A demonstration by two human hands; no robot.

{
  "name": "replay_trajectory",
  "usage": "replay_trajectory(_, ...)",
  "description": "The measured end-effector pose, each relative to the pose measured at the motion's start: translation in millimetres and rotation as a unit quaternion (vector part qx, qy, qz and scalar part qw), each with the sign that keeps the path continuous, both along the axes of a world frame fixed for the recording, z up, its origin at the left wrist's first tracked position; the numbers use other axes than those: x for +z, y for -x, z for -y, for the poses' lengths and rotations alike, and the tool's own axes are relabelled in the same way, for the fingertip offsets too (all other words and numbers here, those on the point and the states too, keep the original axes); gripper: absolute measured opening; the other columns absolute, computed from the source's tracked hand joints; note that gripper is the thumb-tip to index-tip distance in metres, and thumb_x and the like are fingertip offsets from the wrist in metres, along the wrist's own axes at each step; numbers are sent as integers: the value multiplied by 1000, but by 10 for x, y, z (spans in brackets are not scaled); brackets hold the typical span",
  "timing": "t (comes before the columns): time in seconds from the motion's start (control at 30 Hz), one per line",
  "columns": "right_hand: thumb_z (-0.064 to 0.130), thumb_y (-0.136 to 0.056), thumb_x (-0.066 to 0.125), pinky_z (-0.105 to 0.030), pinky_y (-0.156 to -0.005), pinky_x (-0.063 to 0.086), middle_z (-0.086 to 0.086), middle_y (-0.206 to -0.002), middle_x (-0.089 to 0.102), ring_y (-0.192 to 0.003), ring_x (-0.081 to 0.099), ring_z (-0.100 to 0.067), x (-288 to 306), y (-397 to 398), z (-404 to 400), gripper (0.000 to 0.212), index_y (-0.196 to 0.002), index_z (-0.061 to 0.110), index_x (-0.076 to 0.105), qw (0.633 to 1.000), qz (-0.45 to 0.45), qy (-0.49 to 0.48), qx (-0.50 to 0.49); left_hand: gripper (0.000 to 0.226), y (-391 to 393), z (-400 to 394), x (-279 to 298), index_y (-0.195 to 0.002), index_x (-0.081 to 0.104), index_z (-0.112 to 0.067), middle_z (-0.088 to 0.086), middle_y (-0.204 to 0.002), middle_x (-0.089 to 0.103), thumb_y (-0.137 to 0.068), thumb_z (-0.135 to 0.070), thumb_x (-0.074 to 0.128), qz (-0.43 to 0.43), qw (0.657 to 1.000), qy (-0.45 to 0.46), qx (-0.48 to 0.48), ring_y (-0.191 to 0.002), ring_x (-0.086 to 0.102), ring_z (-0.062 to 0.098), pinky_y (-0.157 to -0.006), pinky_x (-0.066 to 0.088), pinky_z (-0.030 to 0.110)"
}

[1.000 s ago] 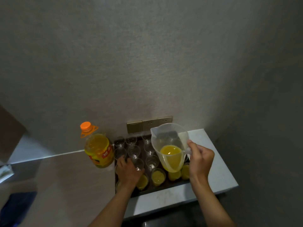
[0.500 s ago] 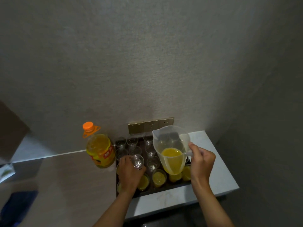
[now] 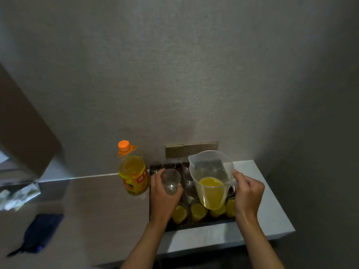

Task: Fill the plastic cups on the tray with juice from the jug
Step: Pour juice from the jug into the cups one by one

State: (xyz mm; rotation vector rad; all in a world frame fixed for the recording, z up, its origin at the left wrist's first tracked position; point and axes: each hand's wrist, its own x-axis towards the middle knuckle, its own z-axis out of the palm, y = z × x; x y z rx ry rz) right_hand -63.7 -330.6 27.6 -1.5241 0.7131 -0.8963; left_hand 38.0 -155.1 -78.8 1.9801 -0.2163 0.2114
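gripping an empty cup (image 3: pixel 171 181) above the tray (image 3: pixel 196 226), the left hand (image 3: pixel 165 199) is lifting; the right hand (image 3: pixel 247 193) is grasping the jug (image 3: pixel 211 179) handle over it.

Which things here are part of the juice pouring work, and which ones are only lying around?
Part of the job: jug, empty cup held by left hand, right hand, filled cups, tray.

Lying about: juice bottle, wall sockets, dark blue item.

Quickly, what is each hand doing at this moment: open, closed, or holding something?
Left hand: grips an empty plastic cup.
Right hand: grips the handle of the juice jug.
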Motion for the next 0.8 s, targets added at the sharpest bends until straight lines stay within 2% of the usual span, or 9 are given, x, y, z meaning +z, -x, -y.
replay_trajectory(0.13, 7, -98, 64, -15, -43, 38, 3, -40, 44, -40, 41, -5, 38, 21, -31, 48, -52, -3, 54, 1000, 2, 9, 17, 83, 78, -44, 107, -143, 41, -32, -14, -135, 49, -74, -51, 83, -29, 999, 42, -7, -125, 50, 1, -103, 47, 27)
replay_trajectory(0.23, 7, -98, 65, -14, -42, 37, 5, -39, 42, -38, 39, -6, 96, 32, -32, 49, -51, -1, 54, 1000, 4, 9, 28, 86, 167, -62, 196, -143, 43, -31, -13, -136, 50, -72, -44, 89, -45, 996, 78, -10, -123, 50, -10, -97, 47, 11)
replay_trajectory(0.33, 7, -97, 65, -15, -43, 36, 7, -37, 39, -37, 36, -5, 181, 48, -34, 50, -49, 3, 52, 999, 4, 12, 46, 81, 243, -68, 283, -138, 49, -27, -14, -131, 55, -71, -35, 92, -50, 992, 112, -9, -116, 53, -14, -89, 46, 5)
replay_trajectory(0.4, 7, -97, 65, -21, -45, 36, 8, -38, 38, -37, 35, -5, 245, 55, -32, 53, -47, 7, 49, 998, -2, 17, 58, 77, 282, -76, 343, -134, 52, -24, -16, -128, 56, -70, -28, 93, -54, 990, 133, -10, -113, 56, -14, -86, 46, 4)
replay_trajectory(0.5, 4, -95, 65, -19, -43, 34, 9, -37, 35, -36, 33, -6, 338, 44, -11, 57, -43, 12, 44, 997, -5, 20, 74, 66, 303, -95, 404, -125, 59, -21, -10, -122, 61, -69, -20, 93, -44, 987, 157, 1, -109, 60, -8, -84, 48, 6)
replay_trajectory(0.63, 10, -93, 70, -27, -52, 29, 9, -38, 32, -38, 28, -8, 454, 35, 34, 62, -37, 21, 43, 993, -23, 46, 103, 59, 300, -128, 498, -121, 63, -22, -12, -116, 67, -71, -15, 92, -42, 980, 193, 0, -107, 65, -3, -86, 52, 12)
replay_trajectory(0.7, 13, -92, 71, -26, -50, 29, 8, -39, 31, -38, 27, -10, 517, 28, 48, 61, -39, 21, 43, 992, -33, 58, 111, 58, 310, -149, 555, -122, 63, -25, -14, -116, 69, -72, -15, 91, -44, 977, 209, -7, -108, 65, -2, -86, 50, 10)
replay_trajectory(0.8, 13, -93, 71, -23, -42, 30, 4, -40, 33, -38, 28, -11, 610, -5, 74, 51, -48, 9, 47, 989, -44, 72, 118, 57, 340, -163, 617, -121, 64, -26, -14, -115, 71, -73, -12, 90, -36, 973, 228, -22, -109, 66, 0, -87, 52, 13)
